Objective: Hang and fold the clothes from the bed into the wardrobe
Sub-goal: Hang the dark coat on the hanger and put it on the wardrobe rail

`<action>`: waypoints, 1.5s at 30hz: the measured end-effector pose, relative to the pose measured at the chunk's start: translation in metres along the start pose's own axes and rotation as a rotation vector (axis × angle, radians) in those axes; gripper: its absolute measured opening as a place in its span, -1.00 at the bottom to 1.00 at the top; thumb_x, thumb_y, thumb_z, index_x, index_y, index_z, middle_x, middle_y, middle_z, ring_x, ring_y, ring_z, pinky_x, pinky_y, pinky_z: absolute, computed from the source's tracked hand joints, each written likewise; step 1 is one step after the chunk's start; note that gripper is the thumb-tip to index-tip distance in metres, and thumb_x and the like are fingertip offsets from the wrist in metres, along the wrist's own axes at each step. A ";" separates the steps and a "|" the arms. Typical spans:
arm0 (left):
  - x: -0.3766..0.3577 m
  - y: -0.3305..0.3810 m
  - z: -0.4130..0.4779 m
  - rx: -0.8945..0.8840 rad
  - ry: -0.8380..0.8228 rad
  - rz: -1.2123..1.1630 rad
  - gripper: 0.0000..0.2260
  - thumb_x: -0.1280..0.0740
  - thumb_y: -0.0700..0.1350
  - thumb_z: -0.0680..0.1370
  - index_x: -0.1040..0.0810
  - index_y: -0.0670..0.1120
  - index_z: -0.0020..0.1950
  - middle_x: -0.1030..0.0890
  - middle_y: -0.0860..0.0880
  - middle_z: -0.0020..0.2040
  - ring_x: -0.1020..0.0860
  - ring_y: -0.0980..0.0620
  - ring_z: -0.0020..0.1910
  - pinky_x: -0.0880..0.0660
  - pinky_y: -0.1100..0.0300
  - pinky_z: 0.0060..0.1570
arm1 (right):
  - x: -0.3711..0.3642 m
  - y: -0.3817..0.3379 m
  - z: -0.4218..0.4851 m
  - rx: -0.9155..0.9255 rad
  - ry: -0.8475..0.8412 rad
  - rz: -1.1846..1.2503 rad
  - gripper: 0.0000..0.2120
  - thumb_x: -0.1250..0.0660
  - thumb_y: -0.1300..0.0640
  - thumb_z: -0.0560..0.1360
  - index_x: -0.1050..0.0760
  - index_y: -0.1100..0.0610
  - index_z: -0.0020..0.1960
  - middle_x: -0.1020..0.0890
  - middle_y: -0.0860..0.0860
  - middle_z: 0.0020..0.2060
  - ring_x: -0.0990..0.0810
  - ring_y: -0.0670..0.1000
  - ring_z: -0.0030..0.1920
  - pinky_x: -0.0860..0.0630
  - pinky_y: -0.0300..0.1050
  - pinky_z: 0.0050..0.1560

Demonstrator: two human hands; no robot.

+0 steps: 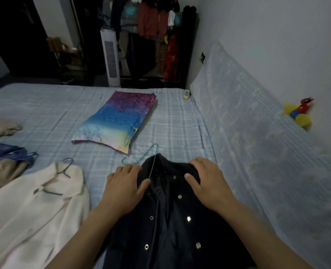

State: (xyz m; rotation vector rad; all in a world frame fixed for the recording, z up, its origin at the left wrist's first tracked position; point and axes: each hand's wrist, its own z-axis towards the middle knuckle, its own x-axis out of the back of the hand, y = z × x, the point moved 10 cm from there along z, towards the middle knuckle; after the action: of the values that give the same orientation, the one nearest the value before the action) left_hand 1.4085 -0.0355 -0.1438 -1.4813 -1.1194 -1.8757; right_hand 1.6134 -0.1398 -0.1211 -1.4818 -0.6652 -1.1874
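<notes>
A dark navy jacket (172, 226) with gold snap buttons lies face up on the bed (50, 105), collar away from me. A teal wire hanger (149, 154) pokes out of its collar, hook pointing up the bed. My left hand (123, 187) lies on the jacket's left shoulder with the fingers over the hanger wire and fabric. My right hand (205, 179) lies flat on the right shoulder, fingers straight. To the left a cream shirt (30, 210) is on a dark hanger (65, 167).
A folded multicoloured cloth (116, 121) lies mid-bed. Blue and beige garments (3, 164) are piled at the left edge. A small remote (187, 94) sits near the wall. An open clothes rack (153, 35) and a white tower fan (110, 57) stand beyond the bed. A toy (298, 113) rests on the right.
</notes>
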 end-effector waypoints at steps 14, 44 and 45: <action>-0.094 -0.061 0.116 0.076 -0.113 -0.023 -0.50 -0.11 0.26 0.51 -0.50 -0.01 0.28 -0.55 -0.01 0.22 -0.48 -0.11 0.18 -0.43 -0.03 0.07 | -0.105 0.044 0.123 0.001 -0.119 -0.004 -0.51 -0.19 -0.13 0.60 -0.33 0.06 0.45 -0.37 0.01 0.42 -0.29 0.02 0.44 -0.19 -0.05 0.46; -0.400 -0.177 0.275 0.527 -0.508 -0.060 0.05 -0.50 0.38 0.24 -0.02 0.06 0.53 0.12 -0.18 0.60 -0.09 -0.30 0.53 -0.29 -0.19 0.38 | -0.378 0.147 0.266 -0.078 -0.448 0.020 -0.19 -0.21 -0.14 0.60 0.28 -0.04 0.59 0.12 0.05 0.59 0.12 0.06 0.58 0.08 0.00 0.55; -0.404 -0.177 0.277 0.532 -0.500 -0.059 0.04 -0.51 0.36 0.25 -0.03 0.04 0.52 0.10 -0.18 0.60 -0.15 -0.30 0.51 -0.31 -0.18 0.37 | -0.381 0.148 0.264 -0.074 -0.449 0.013 -0.22 -0.18 -0.11 0.61 0.30 -0.04 0.58 0.13 0.05 0.59 0.13 0.06 0.58 0.08 0.00 0.56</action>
State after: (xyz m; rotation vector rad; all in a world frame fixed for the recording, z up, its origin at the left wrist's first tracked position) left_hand 1.5344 0.2490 -0.5610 -1.6299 -1.7368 -1.1146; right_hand 1.6964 0.1409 -0.5097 -1.8338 -0.9169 -0.8796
